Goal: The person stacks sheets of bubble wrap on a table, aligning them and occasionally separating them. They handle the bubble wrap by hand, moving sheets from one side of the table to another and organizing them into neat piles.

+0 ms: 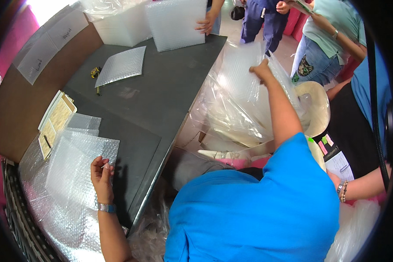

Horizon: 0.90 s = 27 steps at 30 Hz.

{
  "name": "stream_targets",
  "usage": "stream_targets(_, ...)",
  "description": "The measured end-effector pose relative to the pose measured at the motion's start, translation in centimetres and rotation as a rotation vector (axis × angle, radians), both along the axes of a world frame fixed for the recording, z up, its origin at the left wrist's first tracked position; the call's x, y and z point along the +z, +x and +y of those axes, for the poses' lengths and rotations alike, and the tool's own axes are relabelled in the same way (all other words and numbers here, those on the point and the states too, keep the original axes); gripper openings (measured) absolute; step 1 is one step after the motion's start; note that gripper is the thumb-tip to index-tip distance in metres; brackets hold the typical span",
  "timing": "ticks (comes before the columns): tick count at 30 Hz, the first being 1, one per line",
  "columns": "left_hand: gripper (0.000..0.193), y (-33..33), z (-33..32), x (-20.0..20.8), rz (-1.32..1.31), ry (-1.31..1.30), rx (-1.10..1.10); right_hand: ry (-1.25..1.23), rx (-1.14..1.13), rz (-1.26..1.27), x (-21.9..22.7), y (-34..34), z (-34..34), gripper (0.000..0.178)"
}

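Observation:
My left hand (102, 175), a watch on its wrist, hovers at the right edge of some translucent bubble-wrap pouches (72, 159) on the dark table. Its fingers are loosely bent and apart, with nothing seen between them. Stretched out to the far right, my right hand (262, 72) is closed on the upper part of a large clear plastic bag (225, 102). Inside that bag stands a stack of whitish translucent sheets (240, 65). Whether the fingers also pinch a sheet cannot be made out.
On the dark table (131, 105) lie a single bubble-wrap pouch (122, 65), a yellow tape measure (95, 72) and a notepad with a pen (54, 124). At the far edge, another person's hand (205, 24) steadies a bubble-wrap stack (177, 26). A seated co-worker with a notebook (340, 166) is close on the right.

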<state>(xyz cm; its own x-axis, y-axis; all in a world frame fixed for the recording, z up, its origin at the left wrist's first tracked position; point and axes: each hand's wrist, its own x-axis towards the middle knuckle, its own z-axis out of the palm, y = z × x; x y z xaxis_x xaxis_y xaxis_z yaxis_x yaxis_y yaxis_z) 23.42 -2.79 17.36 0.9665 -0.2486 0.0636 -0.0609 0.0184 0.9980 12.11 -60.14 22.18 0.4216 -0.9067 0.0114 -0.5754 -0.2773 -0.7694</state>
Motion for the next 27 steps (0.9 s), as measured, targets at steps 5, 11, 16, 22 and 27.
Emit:
stream_targets(5,0.032,0.1,0.1,0.4,0.0,-0.013,0.011,0.154,-0.036,-0.062,-2.1,2.4,0.2,0.08)
stream_targets(11,0.031,0.0,-0.1,0.5,0.008,-0.013,-0.002,0.101,0.024,0.076,-2.5,3.9,-0.7,0.084)
stream_targets(16,0.031,0.2,-0.3,0.4,0.001,-0.035,-0.007,0.021,0.028,0.057,-12.6,4.6,-2.6,0.1)
stream_targets(22,0.032,0.1,0.1,1.0,0.017,-0.006,0.061,0.057,-0.041,0.071,-11.6,3.9,1.5,0.108)
stream_targets(27,0.031,-0.2,0.0,1.3,0.013,-0.052,0.057,-0.62,0.041,0.133,-8.9,3.0,6.3,0.084)
